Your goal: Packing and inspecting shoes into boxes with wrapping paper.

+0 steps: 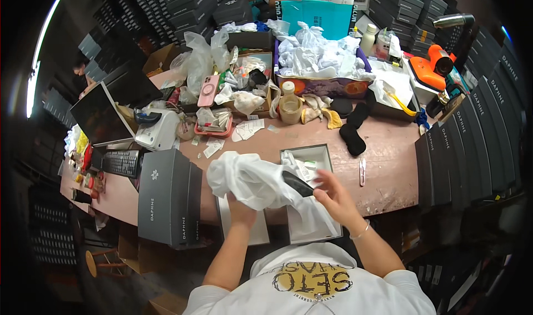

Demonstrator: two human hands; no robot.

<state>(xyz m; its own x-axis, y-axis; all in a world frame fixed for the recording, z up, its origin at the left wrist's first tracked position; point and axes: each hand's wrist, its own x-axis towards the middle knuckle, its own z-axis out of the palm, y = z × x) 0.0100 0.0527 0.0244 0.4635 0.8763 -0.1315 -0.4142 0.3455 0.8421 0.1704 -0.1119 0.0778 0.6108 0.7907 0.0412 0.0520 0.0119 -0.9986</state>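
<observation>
Over the near part of the table, a crumpled white wrapping [250, 176], cloth or thin paper, is bunched around a black shoe [297, 183]. Only one dark end of the shoe shows. From below, my left hand [240, 207] supports the wrapped bundle, its fingers mostly covered by the white material. My right hand [337, 199] is at the exposed end, with the thumb against it and the fingers curved above. Beneath both hands lies an open grey shoe box [327, 154] with white paper and small packets inside. A shallow white-lined box part [258, 234] lies to its left.
Closed dark shoe boxes [161, 193] stand at left, with a tall row [461, 159] at right. Small scissors or snips [362, 172] and a black eye-mask-like item [352, 137] lie rightward. Behind are a bottle [290, 107], a paper-filled box [322, 84] and a keyboard [121, 162].
</observation>
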